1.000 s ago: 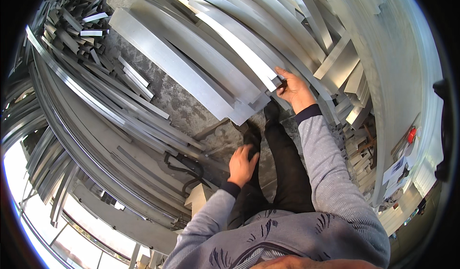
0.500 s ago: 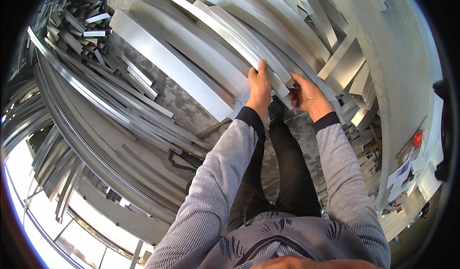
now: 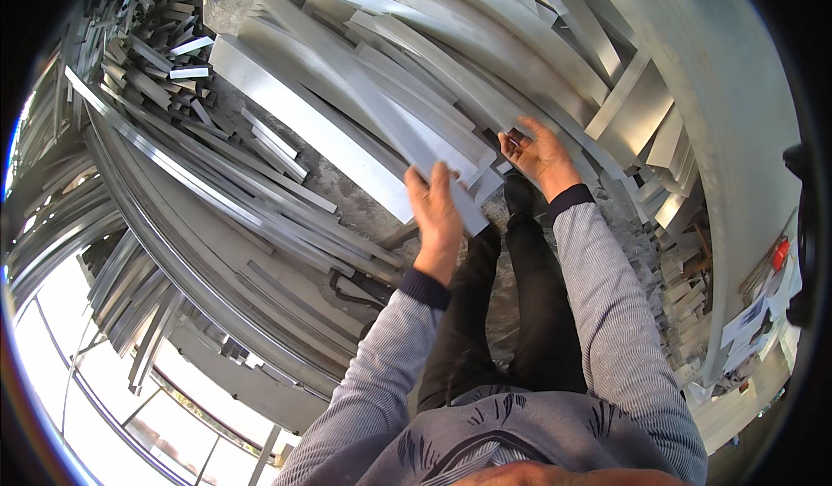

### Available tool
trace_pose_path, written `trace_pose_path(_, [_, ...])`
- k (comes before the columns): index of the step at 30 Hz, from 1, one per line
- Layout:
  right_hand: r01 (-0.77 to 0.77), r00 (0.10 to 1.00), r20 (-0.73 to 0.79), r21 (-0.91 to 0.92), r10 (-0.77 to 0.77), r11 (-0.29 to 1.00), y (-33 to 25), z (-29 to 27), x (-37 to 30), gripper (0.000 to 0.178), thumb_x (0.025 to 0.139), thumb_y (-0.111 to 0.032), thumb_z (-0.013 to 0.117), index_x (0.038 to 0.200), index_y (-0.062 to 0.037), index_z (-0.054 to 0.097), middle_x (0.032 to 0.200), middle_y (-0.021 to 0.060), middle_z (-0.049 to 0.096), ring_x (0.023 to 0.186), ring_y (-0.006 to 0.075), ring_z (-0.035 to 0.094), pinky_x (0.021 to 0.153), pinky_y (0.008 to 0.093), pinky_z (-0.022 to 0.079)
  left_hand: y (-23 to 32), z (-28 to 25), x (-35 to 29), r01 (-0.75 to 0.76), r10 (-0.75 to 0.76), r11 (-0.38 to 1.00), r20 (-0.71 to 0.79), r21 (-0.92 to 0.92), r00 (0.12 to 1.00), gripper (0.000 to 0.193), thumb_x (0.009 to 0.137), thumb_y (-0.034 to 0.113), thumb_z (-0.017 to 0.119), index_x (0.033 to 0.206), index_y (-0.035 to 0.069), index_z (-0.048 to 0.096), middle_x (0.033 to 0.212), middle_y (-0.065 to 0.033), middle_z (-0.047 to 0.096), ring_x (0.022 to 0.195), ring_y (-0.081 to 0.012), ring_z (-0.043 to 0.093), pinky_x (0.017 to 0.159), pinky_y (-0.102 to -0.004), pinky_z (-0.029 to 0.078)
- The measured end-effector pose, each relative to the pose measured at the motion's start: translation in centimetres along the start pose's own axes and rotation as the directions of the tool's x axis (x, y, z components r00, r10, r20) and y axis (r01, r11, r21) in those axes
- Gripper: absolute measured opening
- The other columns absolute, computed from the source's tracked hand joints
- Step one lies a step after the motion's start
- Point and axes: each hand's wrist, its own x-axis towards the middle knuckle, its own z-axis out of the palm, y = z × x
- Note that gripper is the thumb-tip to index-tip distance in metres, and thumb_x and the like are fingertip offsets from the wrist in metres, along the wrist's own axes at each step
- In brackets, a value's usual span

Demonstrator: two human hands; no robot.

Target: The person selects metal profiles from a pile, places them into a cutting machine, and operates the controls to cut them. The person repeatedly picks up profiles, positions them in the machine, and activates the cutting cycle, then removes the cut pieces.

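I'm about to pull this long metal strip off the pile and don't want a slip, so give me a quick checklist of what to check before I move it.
1. Left hand on the metal strip: ok, fingers wrap over its near end.
2. Right hand on the load: cannot tell, it is at the ends of the neighbouring strips, grip hidden.
3. Strip free of the pile: not ok, it lies among overlapping strips.
4. Gloves against sharp edges: not ok, both hands are bare.
5. Footing: not ok, loose offcuts lie on the floor beside the shoe.
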Motion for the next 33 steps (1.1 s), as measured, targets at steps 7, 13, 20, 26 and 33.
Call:
trace_pose_path(7, [0.086,0.994,0.053,0.096,-0.091,0.992,0.4,-1.3,3.4,0.037,0.091,-0.012,0.086,0.116,-0.0007,0.062,0.103,0.0197,0.065,0.092,0.0347,0.072,0.078,0.042,0.068,0.9,-10.2,-2.3,-0.145,0.168,0.977,-0.144,0.159,0.975,0.03,0.11,0.017,0.064,0.128,0.003,0.045,0.095,-0.0056,0.06,0.076,-0.0143,0.061,0.068,-0.0312,0.055])
trace_pose_path(13, [0.173,0.984,0.051,0.015,-0.173,0.985,0.6,-0.4,3.0,0.047,0.089,-0.02,0.089,0.119,0.0027,0.06,0.11,0.0229,0.067,0.093,0.0331,0.073,0.075,0.0412,0.07,-1.3,-14.9,-2.2,-0.08,0.143,0.948,-0.186,0.308,0.972,0.037,0.109,0.025,0.068,0.13,0.001,0.047,0.092,-0.0033,0.06,0.075,-0.0125,0.059,0.067,-0.0283,0.052])
trace_pose_path(20, [0.424,0.904,0.141,-0.167,-0.404,0.89,4.1,1.5,-0.9,0.039,0.091,-0.028,0.086,0.109,0.0009,0.069,0.093,0.013,0.074,0.077,0.0235,0.074,0.068,0.0358,0.065,-4.9,-15.9,-1.5,-0.041,0.125,0.925,-0.202,0.378,0.971,0.04,0.109,0.028,0.069,0.129,-0.001,0.05,0.097,-0.005,0.061,0.083,-0.0127,0.059,0.074,-0.0296,0.05])
trace_pose_path(26, [0.615,0.787,0.258,-0.386,-0.56,0.687,11.0,4.5,-5.0,0.044,0.085,-0.032,0.09,0.11,0.0007,0.076,0.096,0.0061,0.077,0.082,0.0119,0.071,0.074,0.0279,0.058,-5.5,-15.6,0.3,-0.067,0.151,0.908,-0.172,0.414,0.973,0.043,0.109,0.027,0.067,0.135,-0.002,0.048,0.105,-0.0069,0.063,0.086,-0.0131,0.06,0.075,-0.0283,0.052])
trace_pose_path(33, [0.742,0.644,0.408,-0.539,-0.647,0.399,15.3,5.2,-8.0,0.029,0.081,-0.02,0.087,0.083,0.0011,0.067,0.087,0.0106,0.062,0.076,0.0247,0.064,0.069,0.038,0.052,-3.3,-12.7,1.8,-0.029,0.083,0.935,-0.14,0.353,0.987,0.045,0.112,0.029,0.06,0.142,-0.001,0.044,0.121,-0.0134,0.063,0.102,-0.0204,0.064,0.084,-0.0341,0.057])
